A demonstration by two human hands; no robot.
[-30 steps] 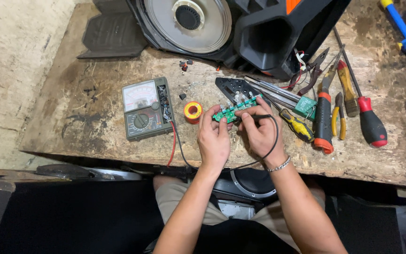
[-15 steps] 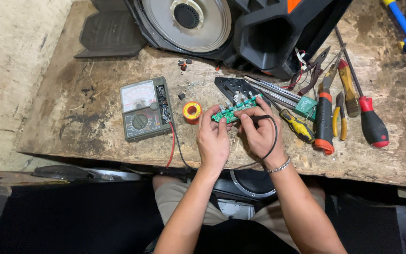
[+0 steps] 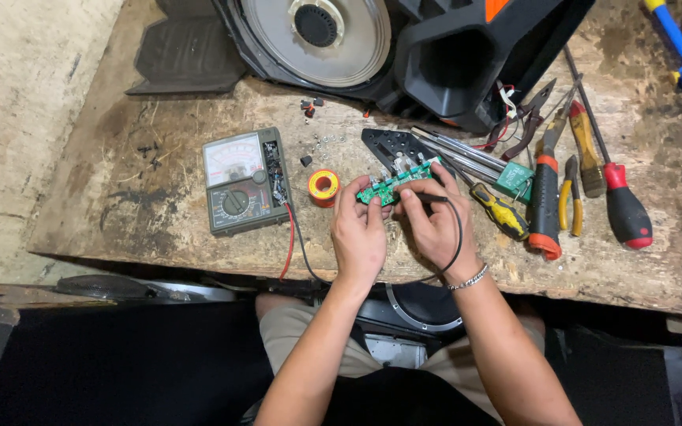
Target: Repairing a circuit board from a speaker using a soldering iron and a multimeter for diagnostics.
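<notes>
Near the bench's (image 3: 159, 229) front edge, my left hand (image 3: 359, 233) is pinching a green circuit board (image 3: 392, 184) while my right hand (image 3: 433, 225) is gripping a black probe (image 3: 428, 199) against it. Screwdrivers (image 3: 546, 197) are crowding the right; a multimeter (image 3: 238, 181) and solder spool (image 3: 324, 188) are sitting left.

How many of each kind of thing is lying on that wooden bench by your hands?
Green circuit boards: 2
Grey analogue multimeter: 1
Orange solder spool: 1
Red-handled screwdriver: 1
Yellow-handled screwdriver: 1
Total: 6
</notes>
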